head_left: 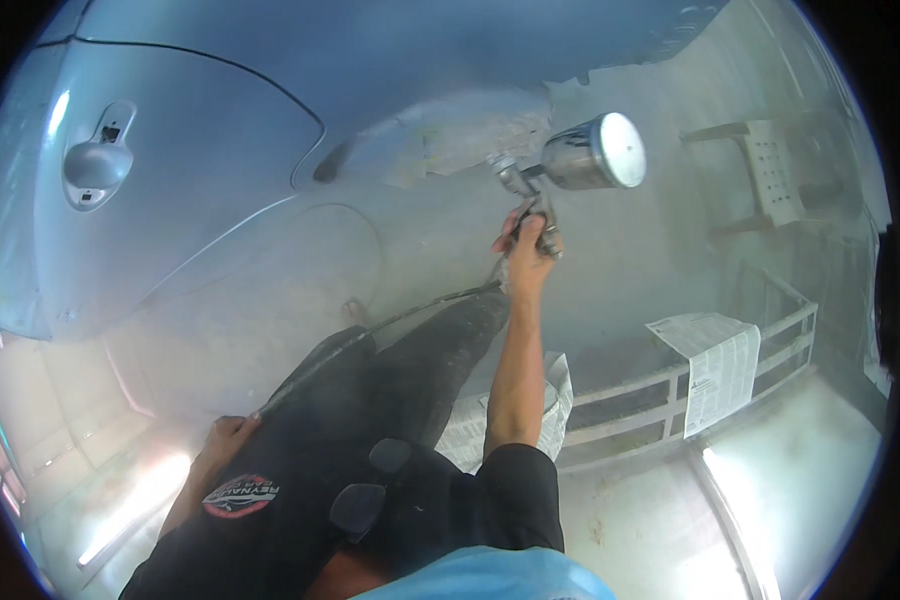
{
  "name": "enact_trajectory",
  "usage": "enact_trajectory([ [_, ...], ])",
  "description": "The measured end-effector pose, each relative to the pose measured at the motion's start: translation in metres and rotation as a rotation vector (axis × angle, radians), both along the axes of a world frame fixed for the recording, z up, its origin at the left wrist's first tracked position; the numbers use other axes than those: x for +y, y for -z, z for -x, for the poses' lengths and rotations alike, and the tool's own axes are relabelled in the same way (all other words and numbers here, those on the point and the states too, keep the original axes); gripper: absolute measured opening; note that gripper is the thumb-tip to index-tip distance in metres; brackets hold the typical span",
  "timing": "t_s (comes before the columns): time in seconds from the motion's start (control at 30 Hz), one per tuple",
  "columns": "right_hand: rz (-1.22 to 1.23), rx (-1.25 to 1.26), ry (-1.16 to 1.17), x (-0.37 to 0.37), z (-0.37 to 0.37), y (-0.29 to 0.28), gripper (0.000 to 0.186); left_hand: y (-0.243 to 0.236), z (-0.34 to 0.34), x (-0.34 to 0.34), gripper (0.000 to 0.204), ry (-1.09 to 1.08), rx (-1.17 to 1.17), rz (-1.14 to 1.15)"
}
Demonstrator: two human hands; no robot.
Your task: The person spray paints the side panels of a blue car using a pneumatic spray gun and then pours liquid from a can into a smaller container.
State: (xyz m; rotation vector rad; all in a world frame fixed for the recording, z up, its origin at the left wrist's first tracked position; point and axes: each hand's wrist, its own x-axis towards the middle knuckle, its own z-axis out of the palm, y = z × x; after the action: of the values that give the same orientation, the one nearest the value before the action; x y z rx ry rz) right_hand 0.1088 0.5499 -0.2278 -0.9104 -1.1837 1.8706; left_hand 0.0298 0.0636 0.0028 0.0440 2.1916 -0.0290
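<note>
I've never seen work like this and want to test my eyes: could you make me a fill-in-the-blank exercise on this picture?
1. The right hand grips a spray ____.
2. From it, a thin ____ runs to the left hand.
3. The colour of the car is ____.
4. A sheet of ____ hangs over the rack.

Missing words: gun; hose; blue; newspaper.

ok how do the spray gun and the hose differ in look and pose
The spray gun is silvery and compact with a bulky cup, while the hose is darker, long and thin. The spray gun is held out in the right hand; the hose slants back toward the left hand. Both meet near the right hand.
</note>
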Motion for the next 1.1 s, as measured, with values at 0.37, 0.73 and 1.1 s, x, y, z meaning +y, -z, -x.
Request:
enact_trajectory([
  [0.37, 0.049, -0.122, 0.268, 0.117, -0.022, 0.026, 0.053, -0.015, 0.003, 0.051, 0.061, -0.116, 0.001, -0.095],
  [0.73, 0.046, -0.117, 0.482, 0.071, 0.007, 0.053, 0.036, -0.006, 0.000, 0.012, 0.064, -0.116, 0.060, -0.033],
  [1.1, -0.957, -0.032, -0.049, -0.065, 0.059, 0.106, 0.038, 0.022, 0.000, -0.031, 0.066, -0.166, 0.032, 0.008],
])
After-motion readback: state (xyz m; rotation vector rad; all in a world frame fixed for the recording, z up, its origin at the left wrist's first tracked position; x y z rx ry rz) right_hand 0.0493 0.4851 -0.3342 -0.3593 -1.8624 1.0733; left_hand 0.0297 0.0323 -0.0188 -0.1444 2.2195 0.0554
